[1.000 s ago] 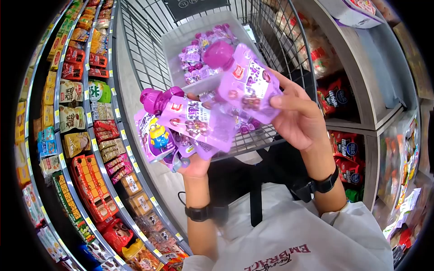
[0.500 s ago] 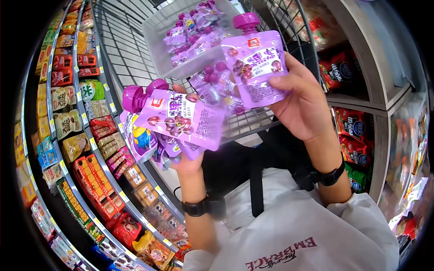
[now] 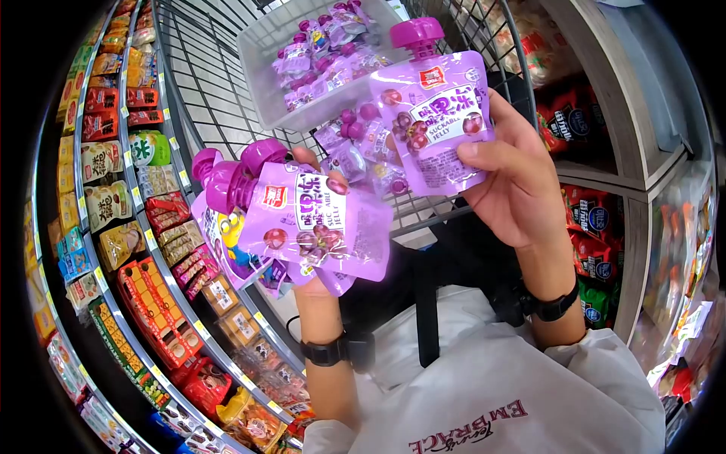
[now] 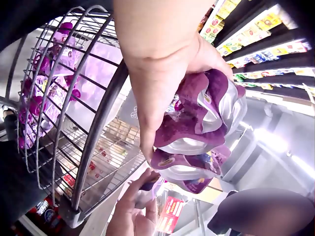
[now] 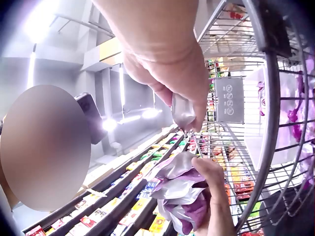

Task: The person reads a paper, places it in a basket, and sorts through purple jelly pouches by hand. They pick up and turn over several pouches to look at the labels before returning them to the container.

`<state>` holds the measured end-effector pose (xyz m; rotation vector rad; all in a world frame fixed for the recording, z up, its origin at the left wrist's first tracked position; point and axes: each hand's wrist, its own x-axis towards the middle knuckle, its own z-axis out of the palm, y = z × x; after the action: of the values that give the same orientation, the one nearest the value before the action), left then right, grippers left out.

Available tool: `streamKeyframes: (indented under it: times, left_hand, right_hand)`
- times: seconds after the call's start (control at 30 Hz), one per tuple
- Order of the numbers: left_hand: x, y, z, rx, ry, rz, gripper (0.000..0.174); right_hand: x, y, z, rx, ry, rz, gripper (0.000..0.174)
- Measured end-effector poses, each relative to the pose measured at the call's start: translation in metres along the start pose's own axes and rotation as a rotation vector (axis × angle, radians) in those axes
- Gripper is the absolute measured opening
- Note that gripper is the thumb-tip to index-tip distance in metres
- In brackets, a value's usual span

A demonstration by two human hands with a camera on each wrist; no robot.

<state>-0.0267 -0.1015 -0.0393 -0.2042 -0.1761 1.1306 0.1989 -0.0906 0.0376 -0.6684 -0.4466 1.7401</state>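
The head view looks down from above; both wrist views look up from close by, sharing the cart [image 4: 102, 115].

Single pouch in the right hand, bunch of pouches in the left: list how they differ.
Number: the right hand holds a single pouch; the left hand grips a bunch of pouches.
Pose: in the head view, the single pouch is nearly upright; the bunch's front pouch leans left.
Look: the bunch shows a yellow cartoon figure; the single pouch's visible face shows none.
Shared: purple packaging, grape pictures.
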Motion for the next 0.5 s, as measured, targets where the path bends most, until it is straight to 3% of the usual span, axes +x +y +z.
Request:
streamKeyframes:
  times: [0.3,0.5]
  left_hand:
    - [0.0007,0.0048,0.0010,0.031,0.056,-0.023,0.059]
    - [0.0063,0.0021,0.0028,0.064,-0.074,-0.140,0.061]
  right_hand:
    - [-0.0005,-0.0007,-0.0020,-0.009,0.013,0.005,0.049]
    - [0.0005,0.0002,-0.0050,-0.029,0.031,-0.013,0.049]
